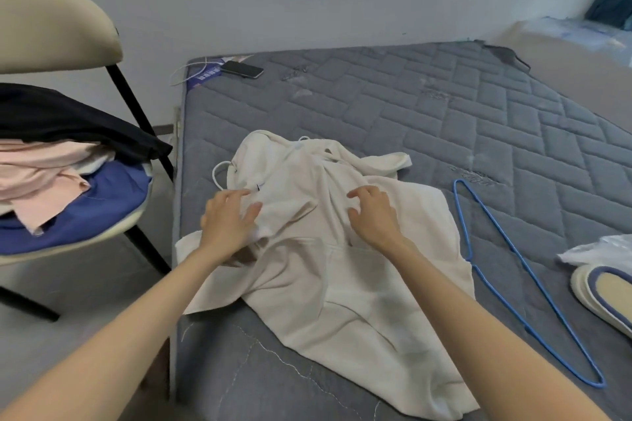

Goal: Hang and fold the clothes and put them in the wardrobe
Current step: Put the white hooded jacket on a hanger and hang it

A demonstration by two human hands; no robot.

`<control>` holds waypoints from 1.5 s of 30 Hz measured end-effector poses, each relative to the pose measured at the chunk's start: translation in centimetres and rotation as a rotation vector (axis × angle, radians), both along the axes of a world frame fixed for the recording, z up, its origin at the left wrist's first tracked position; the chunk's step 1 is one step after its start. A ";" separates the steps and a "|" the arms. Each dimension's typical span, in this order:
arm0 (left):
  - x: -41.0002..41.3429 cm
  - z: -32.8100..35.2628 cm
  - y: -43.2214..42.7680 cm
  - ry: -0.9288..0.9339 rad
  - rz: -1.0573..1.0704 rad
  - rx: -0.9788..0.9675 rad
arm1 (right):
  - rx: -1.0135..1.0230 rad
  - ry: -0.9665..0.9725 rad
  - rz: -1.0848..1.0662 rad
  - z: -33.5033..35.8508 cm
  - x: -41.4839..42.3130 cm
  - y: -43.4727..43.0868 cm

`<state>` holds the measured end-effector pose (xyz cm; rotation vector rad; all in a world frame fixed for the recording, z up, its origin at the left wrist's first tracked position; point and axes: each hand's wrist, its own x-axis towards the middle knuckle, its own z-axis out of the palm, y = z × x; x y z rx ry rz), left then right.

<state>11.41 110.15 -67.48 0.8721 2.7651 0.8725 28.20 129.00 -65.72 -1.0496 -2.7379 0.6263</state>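
A cream hoodie (328,287) lies spread and rumpled on the grey quilted mattress (427,120), hood and white drawstring toward the far side. My left hand (229,219) rests on its left shoulder area with fingers spread and straight. On the chest part my right hand (372,212) touches the cloth, fingers slightly bent, gripping nothing. A blue wire hanger (526,287) lies flat on the mattress just right of the hoodie.
On the left a beige chair (58,27) holds a pile of black, pink and blue clothes (68,161). A phone (242,69) with a white cable lies at the mattress's far left corner. A slipper (605,297) and a plastic bag (602,251) sit at the right edge.
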 end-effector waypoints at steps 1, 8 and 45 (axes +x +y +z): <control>-1.1 -0.3 0.1 0.018 0.045 -0.034 | -0.010 -0.009 0.037 0.0 -1.1 0.2; -7.7 -3.2 0.2 -0.482 0.032 -0.100 | -0.057 -0.023 0.308 -0.8 -8.5 -1.1; -10.1 -3.4 4.1 -1.227 0.404 0.568 | 0.105 -0.350 0.243 -4.7 -10.5 -1.5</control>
